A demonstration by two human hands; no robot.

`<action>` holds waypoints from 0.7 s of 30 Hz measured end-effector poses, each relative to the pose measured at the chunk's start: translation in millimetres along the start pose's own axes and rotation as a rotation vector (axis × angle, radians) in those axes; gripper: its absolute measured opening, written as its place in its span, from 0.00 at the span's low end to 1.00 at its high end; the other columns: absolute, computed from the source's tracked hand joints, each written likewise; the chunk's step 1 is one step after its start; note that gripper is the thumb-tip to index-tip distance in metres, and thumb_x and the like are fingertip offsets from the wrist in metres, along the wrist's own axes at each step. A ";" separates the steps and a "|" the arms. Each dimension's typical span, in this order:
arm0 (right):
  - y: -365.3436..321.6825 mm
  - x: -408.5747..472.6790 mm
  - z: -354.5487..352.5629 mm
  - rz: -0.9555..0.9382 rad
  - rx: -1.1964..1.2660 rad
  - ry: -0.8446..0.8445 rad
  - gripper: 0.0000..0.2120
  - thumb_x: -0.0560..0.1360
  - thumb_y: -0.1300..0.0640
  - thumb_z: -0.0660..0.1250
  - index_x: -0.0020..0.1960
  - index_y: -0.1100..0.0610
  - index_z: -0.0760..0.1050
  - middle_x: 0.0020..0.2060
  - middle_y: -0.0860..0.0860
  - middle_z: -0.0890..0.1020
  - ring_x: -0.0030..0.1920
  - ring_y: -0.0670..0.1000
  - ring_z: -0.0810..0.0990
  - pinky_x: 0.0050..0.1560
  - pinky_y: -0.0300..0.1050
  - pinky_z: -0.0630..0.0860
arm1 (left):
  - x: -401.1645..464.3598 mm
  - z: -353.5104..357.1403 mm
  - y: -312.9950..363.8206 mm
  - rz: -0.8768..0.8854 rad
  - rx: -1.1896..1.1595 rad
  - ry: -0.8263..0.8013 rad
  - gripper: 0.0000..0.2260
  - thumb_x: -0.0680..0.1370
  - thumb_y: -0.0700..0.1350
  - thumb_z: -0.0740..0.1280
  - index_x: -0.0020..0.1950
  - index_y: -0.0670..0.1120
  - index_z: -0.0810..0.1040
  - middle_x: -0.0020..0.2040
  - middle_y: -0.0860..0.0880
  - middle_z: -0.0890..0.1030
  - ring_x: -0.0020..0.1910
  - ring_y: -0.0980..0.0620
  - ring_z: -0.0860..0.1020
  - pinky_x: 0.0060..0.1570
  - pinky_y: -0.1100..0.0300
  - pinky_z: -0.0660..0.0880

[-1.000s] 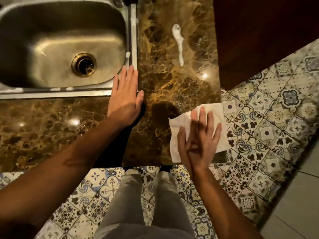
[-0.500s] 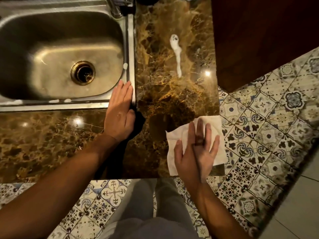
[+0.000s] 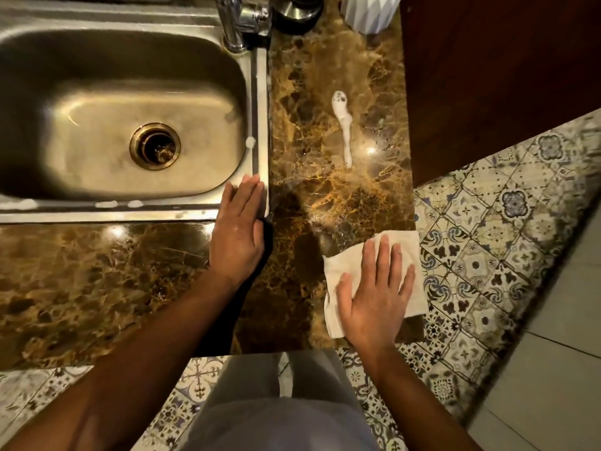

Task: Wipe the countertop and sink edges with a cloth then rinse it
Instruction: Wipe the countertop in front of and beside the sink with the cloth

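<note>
Looking down from head height: one steel sink [image 3: 260, 102] set into one brown marbled countertop [image 3: 97, 281], one white cloth [image 3: 354, 265], and two bare hands. One chrome tap [image 3: 232, 24] stands at the sink's back right corner. One long white streak of foam [image 3: 344, 125] lies on the countertop to the right of the sink, and several small white blobs dot the sink's front and right edges. One white ribbed pot [image 3: 369, 11] and one dark round object sit at the back of the counter; what the dark object is cannot be told.

The left hand [image 3: 239, 232] lies flat, fingers straight and held together, palm on the countertop and fingertips on the sink's front right corner rim. It grips nothing.

The right hand [image 3: 374, 294] is spread wide, fingers straight and apart, pressing flat on the cloth. The cloth lies at the countertop's front right corner, its right edge hanging just past the counter over the patterned floor tiles [image 3: 487, 255].
</note>
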State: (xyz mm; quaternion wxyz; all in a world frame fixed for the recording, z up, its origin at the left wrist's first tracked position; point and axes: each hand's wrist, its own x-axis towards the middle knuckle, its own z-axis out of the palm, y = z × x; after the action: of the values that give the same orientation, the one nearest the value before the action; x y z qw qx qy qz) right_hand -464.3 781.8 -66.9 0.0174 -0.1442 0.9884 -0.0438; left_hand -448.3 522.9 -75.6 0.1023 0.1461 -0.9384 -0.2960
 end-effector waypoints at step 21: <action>17.3 107.0 15.1 -0.349 0.064 0.067 0.27 0.85 0.49 0.51 0.80 0.62 0.64 0.80 0.61 0.63 0.81 0.61 0.60 0.80 0.65 0.52 | 4.7 8.3 20.2 -0.133 0.140 0.008 0.27 0.88 0.53 0.48 0.84 0.41 0.56 0.84 0.43 0.56 0.85 0.44 0.50 0.82 0.40 0.50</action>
State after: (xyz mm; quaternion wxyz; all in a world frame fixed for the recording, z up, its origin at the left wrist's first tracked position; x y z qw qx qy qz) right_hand -571.0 766.4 -85.9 -0.0189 -0.3112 0.9466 -0.0824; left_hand -459.3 541.5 -70.0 0.0755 0.2163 -0.9446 -0.2352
